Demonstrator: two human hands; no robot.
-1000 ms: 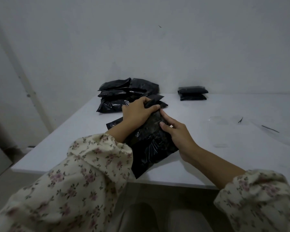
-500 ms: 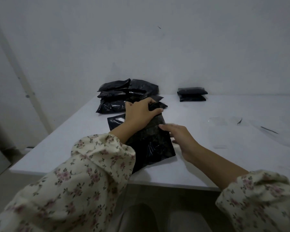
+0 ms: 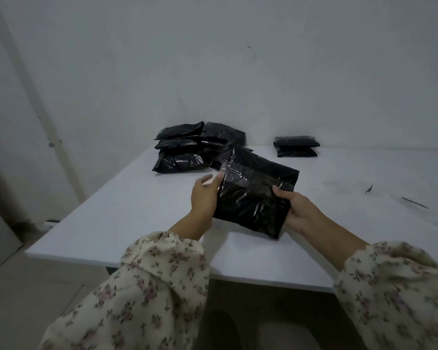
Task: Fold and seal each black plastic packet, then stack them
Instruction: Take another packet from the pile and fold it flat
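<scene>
A black plastic packet (image 3: 253, 198) is held tilted above the white table (image 3: 127, 213), its top flap standing up with a shiny strip across it. My left hand (image 3: 204, 195) grips its left edge, thumb and fingers pinching near the flap's corner. My right hand (image 3: 297, 210) grips its right edge, the thumb on the front face. At the back left lies a loose pile of several black packets (image 3: 187, 150). A neat stack of two folded packets (image 3: 296, 147) stands at the back, right of centre.
The wall (image 3: 238, 72) runs close behind the table. Clear plastic strips (image 3: 339, 188) and two thin dark scraps (image 3: 415, 202) lie on the table at the right. The table's front edge is just below my forearms.
The packet lay on the table under my left hand; now both hands have lifted it by its sides and turned it, and the flap stands open.
</scene>
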